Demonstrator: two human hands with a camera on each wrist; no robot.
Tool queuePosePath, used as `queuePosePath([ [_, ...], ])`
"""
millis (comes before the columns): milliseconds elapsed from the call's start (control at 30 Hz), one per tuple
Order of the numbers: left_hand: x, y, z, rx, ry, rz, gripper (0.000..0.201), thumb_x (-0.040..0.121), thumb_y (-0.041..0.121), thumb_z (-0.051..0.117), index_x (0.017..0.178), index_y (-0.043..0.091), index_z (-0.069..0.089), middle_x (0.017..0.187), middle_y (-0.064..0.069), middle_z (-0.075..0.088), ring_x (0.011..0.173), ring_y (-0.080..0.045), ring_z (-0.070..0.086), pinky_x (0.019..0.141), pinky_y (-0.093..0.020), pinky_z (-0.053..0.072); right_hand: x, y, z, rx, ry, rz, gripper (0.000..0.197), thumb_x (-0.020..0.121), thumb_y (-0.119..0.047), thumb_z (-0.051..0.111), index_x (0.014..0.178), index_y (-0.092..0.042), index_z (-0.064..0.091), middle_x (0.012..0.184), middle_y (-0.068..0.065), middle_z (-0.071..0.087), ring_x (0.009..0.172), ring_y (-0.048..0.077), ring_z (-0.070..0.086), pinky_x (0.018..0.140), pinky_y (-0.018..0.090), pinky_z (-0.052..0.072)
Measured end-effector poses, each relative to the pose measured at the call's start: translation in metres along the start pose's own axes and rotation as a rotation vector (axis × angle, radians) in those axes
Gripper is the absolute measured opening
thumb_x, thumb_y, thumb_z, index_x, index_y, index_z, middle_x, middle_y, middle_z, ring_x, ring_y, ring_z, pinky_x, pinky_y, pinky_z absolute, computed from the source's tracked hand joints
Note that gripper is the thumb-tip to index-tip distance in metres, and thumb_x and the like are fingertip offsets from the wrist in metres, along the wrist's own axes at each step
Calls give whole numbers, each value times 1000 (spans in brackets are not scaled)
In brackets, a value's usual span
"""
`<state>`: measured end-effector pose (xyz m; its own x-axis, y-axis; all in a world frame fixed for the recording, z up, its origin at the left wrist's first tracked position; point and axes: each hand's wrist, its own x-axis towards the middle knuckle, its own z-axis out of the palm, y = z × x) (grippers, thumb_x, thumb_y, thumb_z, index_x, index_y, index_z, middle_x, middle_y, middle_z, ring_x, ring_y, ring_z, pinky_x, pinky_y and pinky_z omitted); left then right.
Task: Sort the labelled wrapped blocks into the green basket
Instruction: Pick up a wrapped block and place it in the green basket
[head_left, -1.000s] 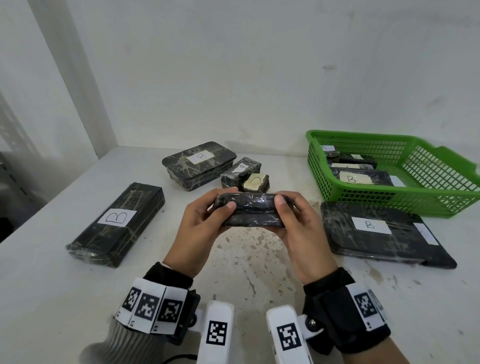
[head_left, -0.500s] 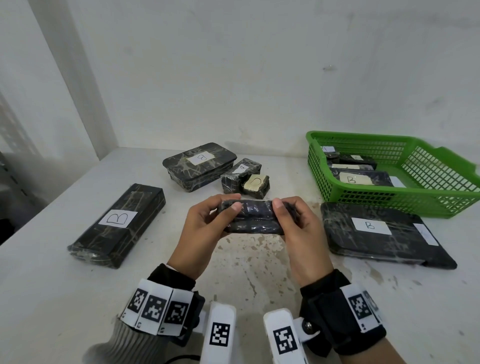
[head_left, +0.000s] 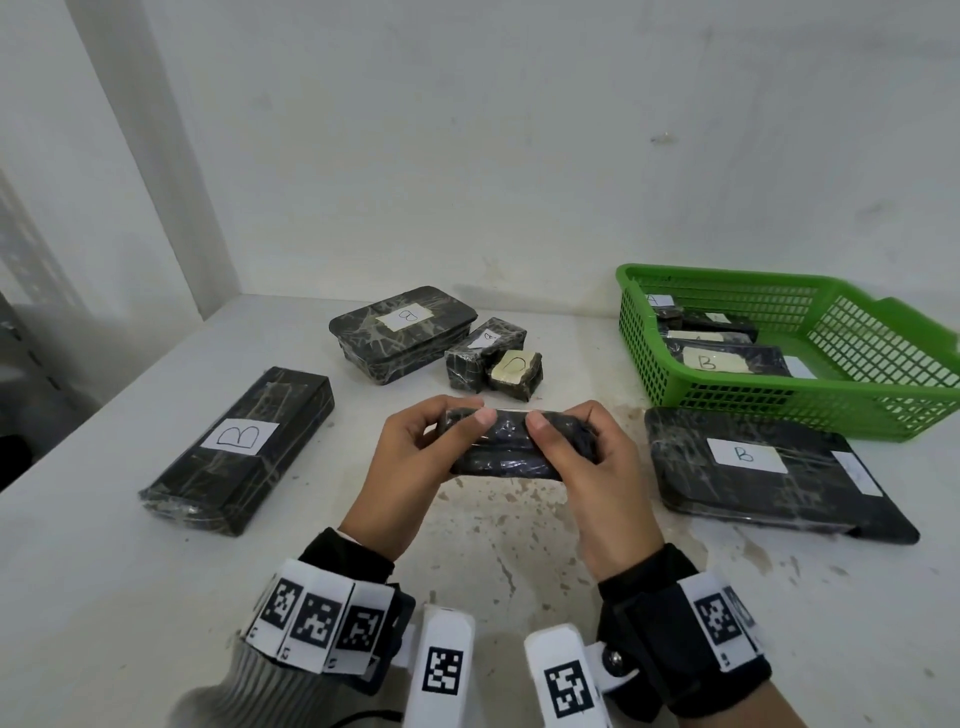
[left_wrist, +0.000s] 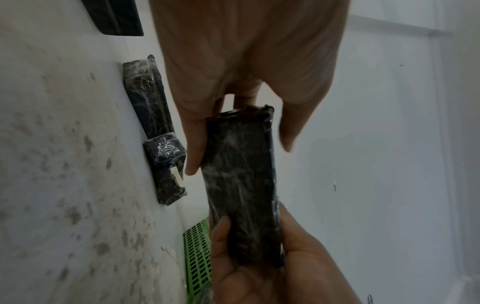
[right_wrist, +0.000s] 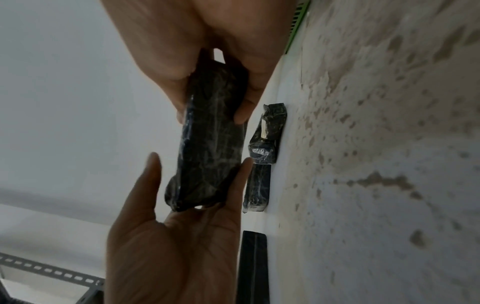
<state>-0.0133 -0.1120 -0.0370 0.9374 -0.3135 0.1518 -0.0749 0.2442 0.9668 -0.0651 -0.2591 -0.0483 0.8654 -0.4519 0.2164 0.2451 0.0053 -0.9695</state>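
Observation:
Both hands hold one dark wrapped block (head_left: 511, 447) above the middle of the table, its label out of sight. My left hand (head_left: 415, 457) grips its left end, thumb on top. My right hand (head_left: 587, 467) grips the right end the same way. The wrist views show the block (left_wrist: 241, 181) (right_wrist: 207, 139) pinched from both ends. The green basket (head_left: 727, 400) stands at the back right with several labelled blocks inside, one marked B (head_left: 722, 359).
On the table lie a long block marked B (head_left: 239, 447) at the left, a wide flat block marked B (head_left: 753, 467) in front of the basket, a rounded block (head_left: 402, 332) and two small blocks (head_left: 485, 345) (head_left: 517, 371) at the back. A wall rises behind.
The block has been turned slightly in both hands and both thumbs have slid closer together along its top. It stays above the same spot.

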Motion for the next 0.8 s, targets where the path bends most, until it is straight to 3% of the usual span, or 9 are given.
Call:
queuePosePath([
  [67,-1,-1,1,23,-11,-5,24,77,17,72,95,2,70,82,-5,70,75,-17,68,70,-29,58,1,1,-1,22,18,21,28,85,-18,74,81,2,55,74,8,58,72,18,57,69,34,51],
  [167,0,-4,-1,94,21,16,14,84,5,71,97,-1,70,83,-7,69,76,-20,67,75,-36,56,1,2,-1,20,13,64,26,84,-21,74,80,-1,57,73,6,61,72,17,59,70,32,51],
  [300,1,-3,-3,95,14,27,23,80,14,74,96,-2,70,83,-14,67,76,-24,66,79,-44,56,1,-1,0,58,-64,136,38,77,-37,75,90,-5,58,83,10,67,79,19,65,77,34,55],
  [400,1,-2,-5,45,-9,14,26,79,17,75,95,-2,70,85,-20,67,79,-28,67,83,-48,56,0,-2,0,24,-69,87,30,79,-28,76,87,-7,57,75,-2,65,74,10,64,70,24,52],
  [500,1,-2,-5,31,-86,-43,37,69,29,78,96,4,70,85,-13,69,81,-21,69,78,-36,59,1,1,-2,4,-10,70,25,83,-18,75,85,-1,57,76,1,65,74,13,63,69,27,54],
  [600,0,-3,-5,24,-119,-55,25,71,18,73,93,7,68,79,0,68,75,-12,67,69,-23,55,2,2,-3,45,9,112,27,83,-18,76,87,1,57,83,11,67,79,22,65,79,40,55],
  [700,1,-3,-6,37,-102,-38,23,73,15,70,93,4,68,83,-8,67,79,-19,66,77,-34,58,1,-1,-2,39,-7,106,27,81,-24,76,89,-4,59,84,6,69,80,17,67,76,34,56],
  [800,2,-2,-10,31,-87,-50,29,75,18,69,98,1,67,90,-15,67,86,-27,66,90,-44,55,-1,-4,-1,56,-80,130,43,71,-39,77,99,-10,60,94,5,72,90,17,70,80,29,56],
])
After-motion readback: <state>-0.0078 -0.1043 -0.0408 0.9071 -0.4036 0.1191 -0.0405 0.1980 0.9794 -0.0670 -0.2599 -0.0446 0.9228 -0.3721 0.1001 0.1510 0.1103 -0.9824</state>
